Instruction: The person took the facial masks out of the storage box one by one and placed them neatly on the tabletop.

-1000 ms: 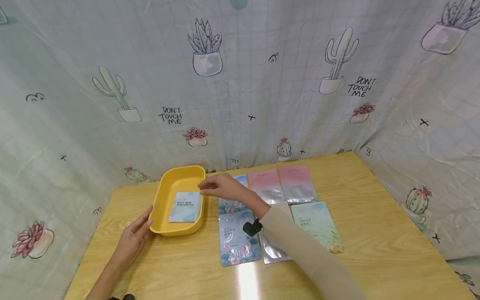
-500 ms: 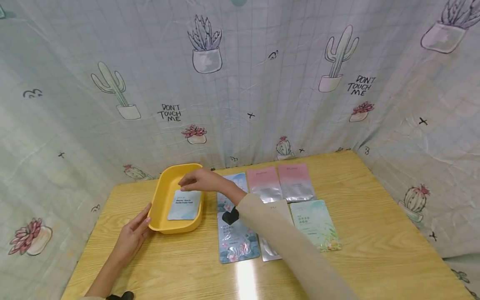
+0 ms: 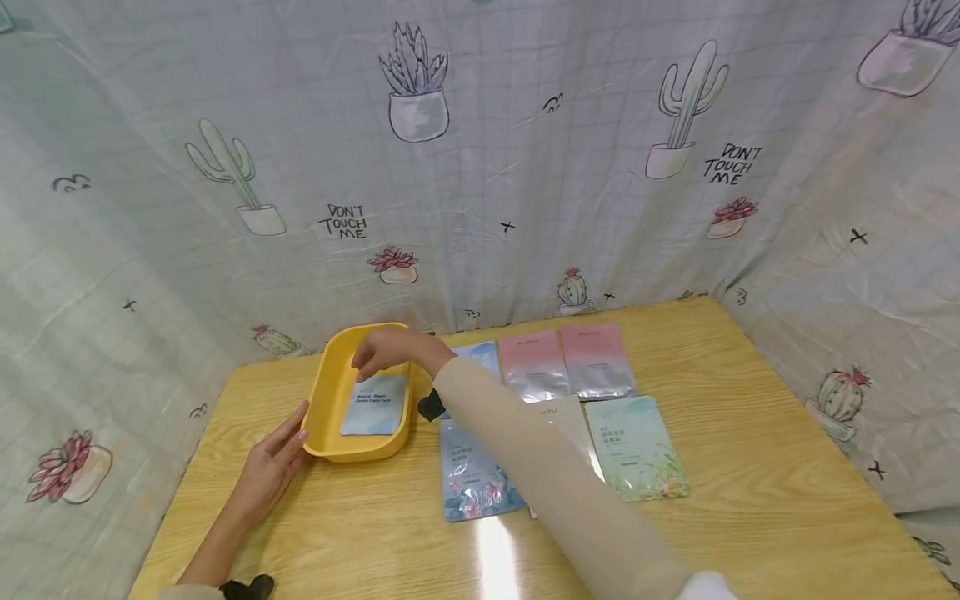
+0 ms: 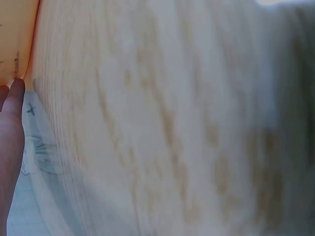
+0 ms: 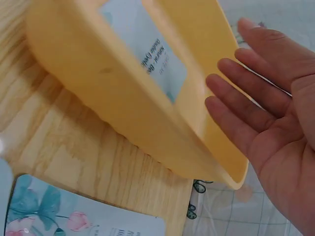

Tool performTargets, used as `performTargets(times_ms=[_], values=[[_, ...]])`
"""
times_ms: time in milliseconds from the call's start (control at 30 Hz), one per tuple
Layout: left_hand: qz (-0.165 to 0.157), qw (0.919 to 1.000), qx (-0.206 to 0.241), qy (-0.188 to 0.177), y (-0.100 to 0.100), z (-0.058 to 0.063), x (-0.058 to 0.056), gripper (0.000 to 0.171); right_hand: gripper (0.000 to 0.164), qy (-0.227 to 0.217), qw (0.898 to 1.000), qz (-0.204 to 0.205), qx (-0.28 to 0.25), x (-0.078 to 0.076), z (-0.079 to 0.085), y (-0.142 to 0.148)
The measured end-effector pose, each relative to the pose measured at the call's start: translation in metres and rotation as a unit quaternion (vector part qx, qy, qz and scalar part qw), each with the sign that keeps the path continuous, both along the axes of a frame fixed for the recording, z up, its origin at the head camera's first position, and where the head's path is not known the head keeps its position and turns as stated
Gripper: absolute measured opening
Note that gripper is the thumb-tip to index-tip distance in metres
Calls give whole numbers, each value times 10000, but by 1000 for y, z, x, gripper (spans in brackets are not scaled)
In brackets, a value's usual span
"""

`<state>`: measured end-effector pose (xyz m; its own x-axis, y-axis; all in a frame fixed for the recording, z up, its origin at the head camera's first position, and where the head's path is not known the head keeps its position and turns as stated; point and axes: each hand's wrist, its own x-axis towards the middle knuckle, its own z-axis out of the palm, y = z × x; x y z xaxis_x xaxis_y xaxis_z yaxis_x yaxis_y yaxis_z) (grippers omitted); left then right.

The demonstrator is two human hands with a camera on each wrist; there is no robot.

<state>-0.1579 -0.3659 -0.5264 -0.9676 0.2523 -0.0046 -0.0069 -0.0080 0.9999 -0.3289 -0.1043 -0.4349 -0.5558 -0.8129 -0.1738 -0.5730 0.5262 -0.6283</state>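
A yellow plastic bin stands at the table's left. Inside it lies a pale blue packet, printed with "Natural" and "Double Eyelid". My left hand touches the bin's near-left corner, thumb close to the rim; in the left wrist view its fingertips meet the bin's outer wall. Over the bin's right part hovers my right hand, above the packet's upper edge. The right wrist view shows that hand's fingers extended and loosely spread, holding nothing, near the bin's rim.
Right of the bin lie flat sachets in rows: blue floral ones, two pink-and-silver ones, a pale one partly under my right sleeve, and a green one. A cactus-print curtain hangs behind the wooden table.
My right hand has moved left from the bin's right rim to over its inside. My left hand stays at the corner, and the packet lies as before.
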Motion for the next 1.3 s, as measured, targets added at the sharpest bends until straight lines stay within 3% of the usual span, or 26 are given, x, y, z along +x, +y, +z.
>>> performTargets(times_ms=[133,333,433,633,800,900,1133,1300], values=[[2,10000,-69,-30,1,0,-1,63,43,-372,9990,-185,153,-2,4,-3],[40,9997,-235,-82,7,0,-4,63,42,-559,9963,-487,434,-7,5,-5],[15,9997,-247,-47,11,0,-6,63,42,-513,9944,-726,573,-10,-1,-6],[74,9996,-256,-76,14,2,-7,64,35,-173,9955,-769,525,-8,-11,-11],[124,9996,-255,-72,12,2,-3,63,31,6,9913,-1226,485,0,-16,-17],[121,9997,-197,-29,8,2,0,63,31,-56,9877,-1469,530,-3,-22,-24],[119,9998,-91,107,3,1,0,61,24,-33,9860,-1419,872,-12,-30,-36],[16,9999,30,160,3,-1,-2,61,21,-17,9847,-1419,1012,-7,-29,-35]])
